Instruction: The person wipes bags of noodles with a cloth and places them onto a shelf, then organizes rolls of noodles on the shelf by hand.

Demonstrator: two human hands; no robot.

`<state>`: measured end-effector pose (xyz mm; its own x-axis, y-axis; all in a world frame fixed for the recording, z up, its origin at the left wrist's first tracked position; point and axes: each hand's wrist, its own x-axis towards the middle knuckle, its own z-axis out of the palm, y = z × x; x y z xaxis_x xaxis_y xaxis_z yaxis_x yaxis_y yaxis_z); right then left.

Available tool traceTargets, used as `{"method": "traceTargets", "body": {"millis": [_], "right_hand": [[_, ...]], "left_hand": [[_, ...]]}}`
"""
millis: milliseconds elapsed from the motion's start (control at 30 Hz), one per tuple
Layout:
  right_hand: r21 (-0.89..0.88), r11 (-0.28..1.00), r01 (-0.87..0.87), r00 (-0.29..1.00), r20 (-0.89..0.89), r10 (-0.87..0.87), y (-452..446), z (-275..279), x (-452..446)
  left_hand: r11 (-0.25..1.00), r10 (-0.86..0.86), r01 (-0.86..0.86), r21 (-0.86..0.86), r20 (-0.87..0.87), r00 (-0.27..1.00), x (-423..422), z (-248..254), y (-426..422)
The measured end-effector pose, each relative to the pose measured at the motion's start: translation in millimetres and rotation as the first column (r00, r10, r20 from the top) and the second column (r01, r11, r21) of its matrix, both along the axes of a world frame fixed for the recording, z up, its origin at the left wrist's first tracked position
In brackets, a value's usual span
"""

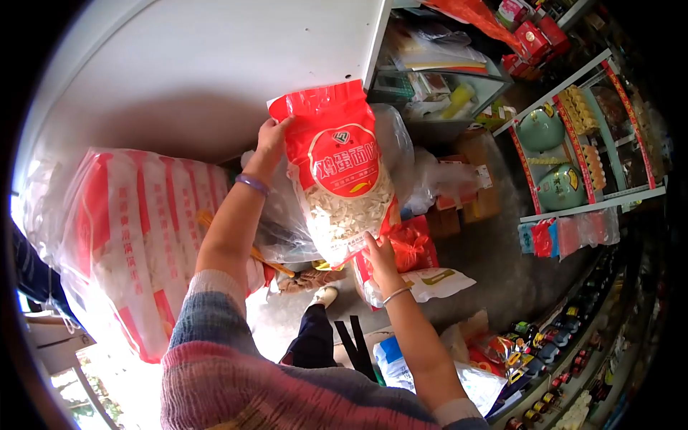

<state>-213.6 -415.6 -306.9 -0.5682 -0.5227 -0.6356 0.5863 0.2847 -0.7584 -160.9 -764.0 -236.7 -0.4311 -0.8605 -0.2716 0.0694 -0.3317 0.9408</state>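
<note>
A red and clear plastic bag of dried noodle pieces point(349, 208) hangs in front of me, its printed front facing up toward the camera. My left hand point(274, 140) grips its upper left edge, with a purple bangle on the wrist. At the lower right corner, my right hand point(380, 256) pinches the bag; a silver bangle circles that wrist. To the left of my left arm stands a large clear sack packed with red and white bags point(143, 236). Behind the held bag lies crumpled clear plastic point(283, 236).
A white panel point(215, 64) rises at the back left. A glass case point(459, 93) stands beyond the bag. On the right, a shelf rack point(573, 150) holds green jars and egg trays. Bottles point(552, 337) line the lower right shelves. A red plastic bag point(412, 244) sits near my right hand.
</note>
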Motion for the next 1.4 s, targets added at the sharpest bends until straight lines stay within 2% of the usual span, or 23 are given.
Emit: {"method": "traceTargets", "body": {"millis": [67, 233, 333, 400, 467, 533, 567, 633, 667, 733, 800, 833, 933, 967, 1067, 1167, 1200, 1233, 1267, 1300, 1333, 1367, 1400], "right_hand": [[-0.006, 0.995, 0.100, 0.994, 0.048, -0.100, -4.6, 10.3, 4.6], [-0.174, 0.932, 0.317, 0.869, 0.446, -0.213, 30.7, -6.0, 1.1], [-0.258, 0.872, 0.415, 0.808, 0.545, -0.223, 55.6, 3.7, 9.9], [-0.315, 0.826, 0.467, 0.787, 0.575, -0.225, 71.0, 8.4, 17.1], [-0.363, 0.812, 0.457, 0.836, 0.488, -0.252, 86.4, 23.5, 21.0], [-0.287, 0.892, 0.349, 0.935, 0.162, -0.314, 106.4, 51.0, 13.5], [-0.330, 0.885, 0.328, 0.927, -0.068, -0.369, 125.5, 69.0, 6.4], [-0.524, 0.808, 0.270, 0.770, -0.386, -0.508, 161.5, 141.5, -1.7], [-0.665, 0.718, 0.206, 0.651, -0.454, -0.608, 176.8, 184.7, -2.1], [-0.858, 0.490, 0.154, 0.659, -0.280, -0.698, 210.4, 251.5, 4.0], [-0.835, 0.536, 0.121, 0.641, -0.347, -0.685, 247.0, 288.6, 6.5], [-0.797, 0.576, 0.180, 0.629, -0.357, -0.690, 265.9, 297.1, 8.3], [-0.818, 0.565, 0.105, 0.525, -0.437, -0.731, 314.2, 322.0, 31.4], [-0.832, 0.527, 0.174, 0.535, -0.370, -0.760, 327.7, 333.3, 44.5], [-0.826, 0.520, 0.217, 0.423, -0.401, -0.813, 367.5, 357.0, 77.2], [-0.808, 0.542, 0.230, 0.337, -0.456, -0.824, 391.5, 381.7, 117.0], [-0.791, 0.554, 0.258, 0.278, -0.488, -0.827, 401.6, 388.5, 133.0], [-0.718, 0.641, 0.273, 0.205, -0.607, -0.768, 407.9, 393.1, 145.2], [-0.769, 0.614, 0.181, 0.100, -0.606, -0.789, 406.7, 394.1, 153.3], [-0.682, 0.686, 0.253, -0.017, -0.712, -0.702, 414.5, 392.1, 158.4], [-0.593, 0.754, 0.282, -0.150, -0.804, -0.576, 418.0, 391.4, 165.9], [-0.640, 0.699, 0.319, -0.328, -0.766, -0.552, 416.2, 390.2, 167.5], [-0.614, 0.683, 0.395, -0.458, -0.776, -0.433, 420.1, 394.2, 178.3]], "left_hand": [[0.998, -0.055, 0.054, -0.011, -0.107, 0.993, -5.6, 11.2, 15.0], [0.978, -0.209, 0.188, -0.093, -0.451, 0.868, -6.6, 89.5, 104.5], [0.933, -0.357, 0.327, -0.152, -0.523, 0.774, 1.0, 141.3, 165.1], [0.907, -0.422, 0.352, -0.232, -0.489, 0.763, 3.4, 163.4, 204.4], [0.868, -0.497, 0.398, -0.297, -0.490, 0.716, 5.7, 185.4, 240.1], [0.813, -0.582, 0.470, -0.343, -0.472, 0.662, 9.5, 204.0, 262.8], [0.800, -0.600, 0.502, -0.329, -0.450, 0.661, 11.3, 215.8, 276.2], [0.749, -0.661, 0.574, -0.330, -0.408, 0.629, 19.7, 244.4, 299.4], [0.715, -0.697, 0.621, -0.321, -0.399, 0.597, 22.6, 256.6, 310.5], [0.704, -0.709, 0.623, -0.341, -0.387, 0.590, 27.4, 279.5, 339.6], [0.665, -0.746, 0.644, -0.378, -0.369, 0.554, 35.4, 296.5, 367.9], [0.644, -0.764, 0.654, -0.396, -0.362, 0.534, 38.5, 304.2, 380.6], [0.573, -0.816, 0.707, -0.415, -0.375, 0.441, 50.1, 320.0, 413.7], [0.551, -0.830, 0.715, -0.431, -0.375, 0.413, 54.4, 323.1, 424.1], [0.499, -0.864, 0.704, -0.505, -0.356, 0.356, 65.0, 326.2, 458.0], [0.623, -0.782, 0.592, -0.511, -0.392, 0.485, 66.2, 309.2, 474.6], [0.703, -0.711, 0.557, -0.441, -0.451, 0.540, 65.2, 301.1, 482.2], [0.707, -0.707, 0.544, -0.452, -0.440, 0.554, 71.8, 304.0, 497.1], [0.757, -0.647, 0.492, -0.429, -0.390, 0.655, 61.7, 288.1, 492.1], [0.722, -0.691, 0.545, -0.427, -0.392, 0.608, 58.0, 283.2, 495.7], [0.730, -0.673, 0.509, -0.456, -0.351, 0.651, 44.9, 269.4, 488.3], [0.732, -0.665, 0.513, -0.449, -0.303, 0.683, 36.5, 268.2, 497.3], [0.722, -0.677, 0.532, -0.442, -0.299, 0.672, 40.7, 274.8, 518.8]]}}
